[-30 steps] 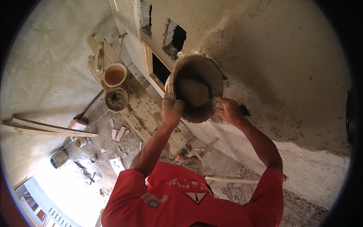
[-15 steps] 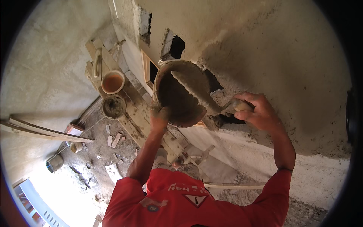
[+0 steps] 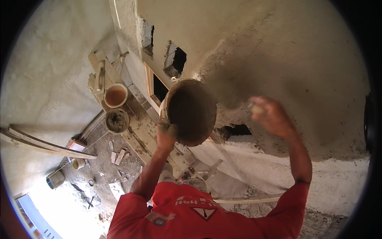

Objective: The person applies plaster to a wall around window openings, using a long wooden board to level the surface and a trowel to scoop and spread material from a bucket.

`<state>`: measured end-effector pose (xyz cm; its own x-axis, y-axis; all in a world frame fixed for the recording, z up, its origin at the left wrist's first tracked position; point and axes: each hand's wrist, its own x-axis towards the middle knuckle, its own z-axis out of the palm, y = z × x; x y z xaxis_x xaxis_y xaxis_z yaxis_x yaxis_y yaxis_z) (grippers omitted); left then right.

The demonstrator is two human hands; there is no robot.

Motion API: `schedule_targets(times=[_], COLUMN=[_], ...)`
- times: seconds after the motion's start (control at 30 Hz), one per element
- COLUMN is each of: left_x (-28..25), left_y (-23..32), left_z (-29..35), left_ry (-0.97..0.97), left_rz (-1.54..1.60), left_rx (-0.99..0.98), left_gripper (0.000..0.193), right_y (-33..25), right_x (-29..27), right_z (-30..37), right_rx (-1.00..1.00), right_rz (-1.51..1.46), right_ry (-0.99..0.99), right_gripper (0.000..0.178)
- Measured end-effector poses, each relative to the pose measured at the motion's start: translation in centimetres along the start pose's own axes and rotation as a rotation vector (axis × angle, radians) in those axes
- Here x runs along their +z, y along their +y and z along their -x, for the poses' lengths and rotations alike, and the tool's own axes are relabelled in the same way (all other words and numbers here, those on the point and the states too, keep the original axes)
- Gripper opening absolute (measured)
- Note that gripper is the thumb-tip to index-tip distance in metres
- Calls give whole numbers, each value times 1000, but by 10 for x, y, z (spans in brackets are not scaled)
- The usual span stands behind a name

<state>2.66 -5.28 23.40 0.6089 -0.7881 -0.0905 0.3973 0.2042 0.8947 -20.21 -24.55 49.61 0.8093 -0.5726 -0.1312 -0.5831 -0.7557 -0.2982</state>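
Observation:
My left hand (image 3: 166, 137) grips the left rim of a round mortar bucket (image 3: 167, 99), which is tilted so its dark, mortar-coated inside faces up. To the right, my right hand (image 3: 275, 119) is closed round the pale handle of a trowel (image 3: 258, 110) and smeared by motion. The blade is lost in a grey-brown blur against the plastered wall (image 3: 318, 79). Below that blur, a dark ragged hole (image 3: 237, 130) shows in the wall, just right of the bucket.
More broken holes (image 3: 175, 59) lie in the wall above the bucket. On scaffold planks (image 3: 137, 137) at left stand a bowl of reddish liquid (image 3: 115, 95), a mortar-crusted bowl (image 3: 116, 121) and a wooden float (image 3: 100, 75). Bent boards (image 3: 47, 143) jut in; brick pieces (image 3: 119, 157) lie on the floor.
The trowel has come out of the bucket and swung up against the wall, with its blade now a blur. My left hand still holds the bucket, which sits slightly lower in view.

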Motion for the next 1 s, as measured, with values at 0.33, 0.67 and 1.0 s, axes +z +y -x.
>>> schedule_targets(times=[0.33,0.67,1.0], left_x=[60,67,68], left_y=[54,68,103], left_z=[19,32,28], left_ry=[-192,-153,-135], left_rz=[-189,-121,72], left_rx=[98,-23,78], left_gripper=[74,65,55], right_y=[-10,12,2], right_x=[94,126,90], right_z=[-1,45,40], right_rx=[-11,8,47], right_rz=[499,-124,-93], right_ry=[-225,-117,50], right_gripper=[31,41,37])
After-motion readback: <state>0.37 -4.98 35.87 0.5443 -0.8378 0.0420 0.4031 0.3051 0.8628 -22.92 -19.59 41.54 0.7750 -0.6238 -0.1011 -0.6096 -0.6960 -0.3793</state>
